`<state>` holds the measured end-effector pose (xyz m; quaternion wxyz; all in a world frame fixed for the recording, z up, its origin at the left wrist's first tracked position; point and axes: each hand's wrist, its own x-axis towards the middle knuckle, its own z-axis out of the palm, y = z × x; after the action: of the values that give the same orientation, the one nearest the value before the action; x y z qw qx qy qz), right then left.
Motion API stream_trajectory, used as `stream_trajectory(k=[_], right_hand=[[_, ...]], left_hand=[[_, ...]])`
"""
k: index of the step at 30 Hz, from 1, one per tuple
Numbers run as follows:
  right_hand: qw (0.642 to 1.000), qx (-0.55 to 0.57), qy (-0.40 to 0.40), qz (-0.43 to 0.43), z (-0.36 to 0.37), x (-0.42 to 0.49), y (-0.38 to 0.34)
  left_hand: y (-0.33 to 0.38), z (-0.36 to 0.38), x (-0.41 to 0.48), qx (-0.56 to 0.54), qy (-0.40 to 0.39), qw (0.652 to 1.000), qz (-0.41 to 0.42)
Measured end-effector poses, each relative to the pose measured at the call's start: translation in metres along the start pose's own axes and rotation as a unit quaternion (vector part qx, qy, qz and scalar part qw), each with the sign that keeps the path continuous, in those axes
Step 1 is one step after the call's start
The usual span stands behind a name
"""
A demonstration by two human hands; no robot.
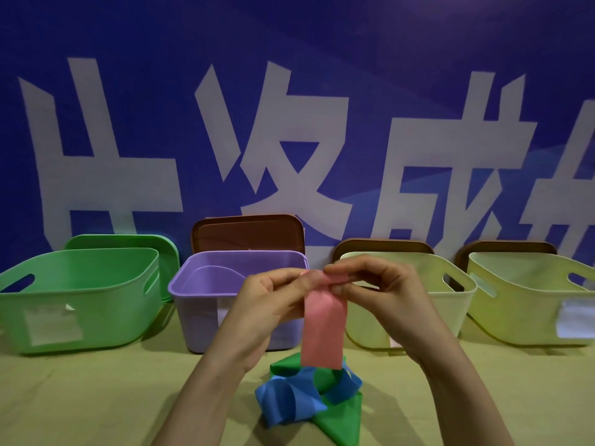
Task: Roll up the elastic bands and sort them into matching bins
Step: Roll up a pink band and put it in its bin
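A pink elastic band (323, 329) hangs down in front of the bins. Its top end is pinched between my left hand (273, 304) and my right hand (376, 284), both raised above the table. Below them a blue band (289, 399) and a green band (341, 420) lie tangled in a heap on the table. Behind stand a green bin (80, 297), a purple bin (206, 284) and two pale yellow bins (450, 304) (528, 304).
Lids lean against the blue wall behind the bins: a green lid (128, 241) and brown lids (248, 233) (383, 246) (505, 247). White labels are stuck on the bin fronts. The tan table (96, 397) stretches out on both sides of the heap.
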<state>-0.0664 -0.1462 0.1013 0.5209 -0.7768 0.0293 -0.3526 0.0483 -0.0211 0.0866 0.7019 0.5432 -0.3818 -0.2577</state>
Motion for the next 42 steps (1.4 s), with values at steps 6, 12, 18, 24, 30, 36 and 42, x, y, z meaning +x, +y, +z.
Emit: stream_trajectory(k=[6, 12, 18, 24, 30, 36, 42], right_hand=[[0.997, 0.017, -0.054, 0.052, -0.0062, -0.0011, 0.0018], [0.996, 0.021, -0.037, 0.076, -0.0006, -0.0006, 0.0008], [0.997, 0.055, -0.021, 0.051, -0.0013, 0.0003, 0.0042], [0.998, 0.052, 0.001, 0.035, -0.0045, 0.0001, 0.0046], [0.999, 0.025, 0.008, 0.019, -0.0002, -0.0002, 0.0013], [1.000, 0.014, 0.011, 0.015, 0.0014, 0.0003, 0.0016], [1.000, 0.010, -0.004, 0.026, 0.0018, 0.0011, 0.0047]], left_hand=[[-0.0005, 0.0010, -0.0001, 0.002, 0.015, 1.000, 0.019], [-0.0053, 0.0012, 0.0013, 0.023, 0.041, 0.997, 0.058], [-0.0080, 0.0034, 0.0016, 0.004, 0.051, 0.998, 0.027], [-0.0075, 0.0035, 0.0011, 0.036, -0.001, 0.999, -0.001], [-0.0063, 0.0030, 0.0011, 0.038, 0.003, 0.999, 0.004], [-0.0039, 0.0061, 0.0008, 0.025, 0.020, 1.000, 0.001], [-0.0056, 0.0027, 0.0013, 0.031, 0.001, 1.000, -0.001]])
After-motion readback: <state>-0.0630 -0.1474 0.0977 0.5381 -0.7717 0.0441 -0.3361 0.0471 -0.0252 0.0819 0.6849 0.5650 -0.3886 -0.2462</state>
